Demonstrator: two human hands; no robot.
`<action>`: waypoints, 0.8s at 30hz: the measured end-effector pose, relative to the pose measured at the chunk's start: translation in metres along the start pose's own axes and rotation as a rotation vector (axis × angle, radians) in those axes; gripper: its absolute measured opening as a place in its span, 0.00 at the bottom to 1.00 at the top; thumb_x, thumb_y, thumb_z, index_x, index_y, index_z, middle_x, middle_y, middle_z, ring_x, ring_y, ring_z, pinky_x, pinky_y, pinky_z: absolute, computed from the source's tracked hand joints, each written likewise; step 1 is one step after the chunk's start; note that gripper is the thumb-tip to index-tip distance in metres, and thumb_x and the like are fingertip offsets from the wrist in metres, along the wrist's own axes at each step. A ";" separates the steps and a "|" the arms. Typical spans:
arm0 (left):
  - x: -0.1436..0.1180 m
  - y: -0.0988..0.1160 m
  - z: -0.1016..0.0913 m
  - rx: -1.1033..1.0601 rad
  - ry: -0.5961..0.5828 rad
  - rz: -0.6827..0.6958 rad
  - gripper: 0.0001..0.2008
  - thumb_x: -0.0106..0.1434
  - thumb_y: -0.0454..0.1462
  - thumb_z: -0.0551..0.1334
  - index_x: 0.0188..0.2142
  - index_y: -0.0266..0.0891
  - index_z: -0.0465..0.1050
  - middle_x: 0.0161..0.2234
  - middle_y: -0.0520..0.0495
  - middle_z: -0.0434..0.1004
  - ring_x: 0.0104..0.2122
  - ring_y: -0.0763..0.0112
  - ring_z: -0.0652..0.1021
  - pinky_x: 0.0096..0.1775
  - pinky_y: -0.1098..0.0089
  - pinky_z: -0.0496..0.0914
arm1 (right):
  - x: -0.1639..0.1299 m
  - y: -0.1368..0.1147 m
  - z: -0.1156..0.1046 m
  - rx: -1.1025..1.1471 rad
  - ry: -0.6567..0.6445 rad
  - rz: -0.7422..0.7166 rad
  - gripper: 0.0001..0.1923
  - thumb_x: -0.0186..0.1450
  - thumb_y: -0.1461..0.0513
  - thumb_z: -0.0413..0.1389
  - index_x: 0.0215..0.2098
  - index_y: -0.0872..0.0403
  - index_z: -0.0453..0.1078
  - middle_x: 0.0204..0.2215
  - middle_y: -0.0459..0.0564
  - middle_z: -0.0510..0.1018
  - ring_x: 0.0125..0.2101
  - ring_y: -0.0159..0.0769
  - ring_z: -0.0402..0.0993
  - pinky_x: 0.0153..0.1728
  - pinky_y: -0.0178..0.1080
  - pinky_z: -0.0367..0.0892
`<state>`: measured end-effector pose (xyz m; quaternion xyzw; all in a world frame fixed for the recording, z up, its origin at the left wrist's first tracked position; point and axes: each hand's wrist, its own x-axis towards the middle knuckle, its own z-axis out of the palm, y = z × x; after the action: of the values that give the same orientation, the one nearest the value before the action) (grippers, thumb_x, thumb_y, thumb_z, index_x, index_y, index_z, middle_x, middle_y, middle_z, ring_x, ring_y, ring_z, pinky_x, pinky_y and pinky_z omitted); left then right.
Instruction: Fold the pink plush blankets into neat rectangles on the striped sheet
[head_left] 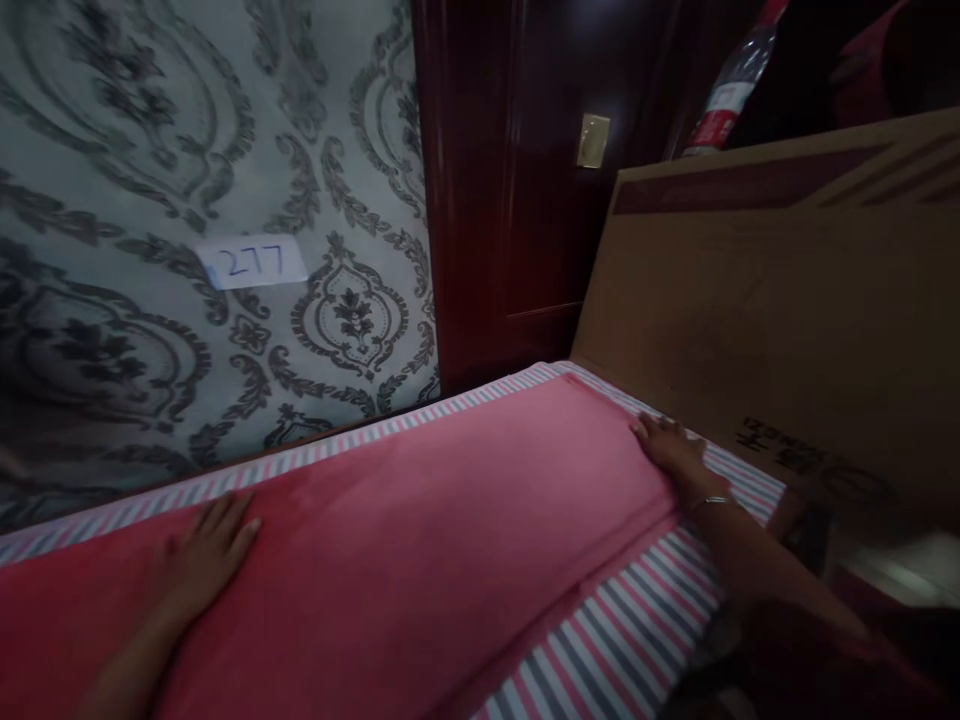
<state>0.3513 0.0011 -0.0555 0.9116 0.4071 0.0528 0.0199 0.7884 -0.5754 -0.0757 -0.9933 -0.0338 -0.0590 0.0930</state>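
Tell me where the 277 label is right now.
In the head view, the 277 label sits upper left on the patterned wallpaper, above the left hand on the pink blanket.

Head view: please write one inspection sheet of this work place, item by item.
Surface: striped sheet, pink, grey and white, edge showing beside the blanket.
Job's things: pink blanket spread flat on the sheet.
Clutter: cardboard box at right; bottle behind it.
Hands: left hand flat on the blanket; right hand at its far corner, fingers spread, bracelet at wrist.
Cables: nothing seen.
Surroundings: patterned wallpaper with label 277; dark wooden door.
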 end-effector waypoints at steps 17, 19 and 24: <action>-0.068 0.068 -0.056 -0.058 -0.075 0.211 0.33 0.73 0.48 0.47 0.72 0.36 0.51 0.73 0.37 0.46 0.72 0.55 0.49 0.70 0.48 0.43 | -0.198 -0.291 -0.008 0.065 -0.190 -0.860 0.30 0.75 0.53 0.38 0.73 0.50 0.50 0.74 0.55 0.47 0.72 0.48 0.43 0.66 0.60 0.50; -0.068 0.070 -0.054 -0.089 -0.096 0.221 0.32 0.73 0.48 0.47 0.72 0.38 0.50 0.74 0.39 0.45 0.72 0.56 0.49 0.70 0.50 0.44 | -0.201 -0.290 0.004 0.060 -0.185 -0.871 0.30 0.75 0.53 0.37 0.73 0.50 0.51 0.73 0.55 0.49 0.72 0.48 0.45 0.66 0.60 0.52; -0.064 0.019 -0.052 -0.074 -0.082 0.039 0.32 0.72 0.47 0.49 0.71 0.37 0.53 0.73 0.37 0.48 0.72 0.55 0.51 0.70 0.49 0.45 | -0.198 -0.276 0.037 0.014 -0.111 -0.895 0.31 0.75 0.52 0.36 0.72 0.50 0.56 0.72 0.53 0.55 0.70 0.50 0.50 0.65 0.60 0.53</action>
<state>0.3174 -0.0594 -0.0071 0.9193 0.3861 0.0309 0.0693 0.5744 -0.3093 -0.0868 -0.8819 -0.4654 -0.0399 0.0629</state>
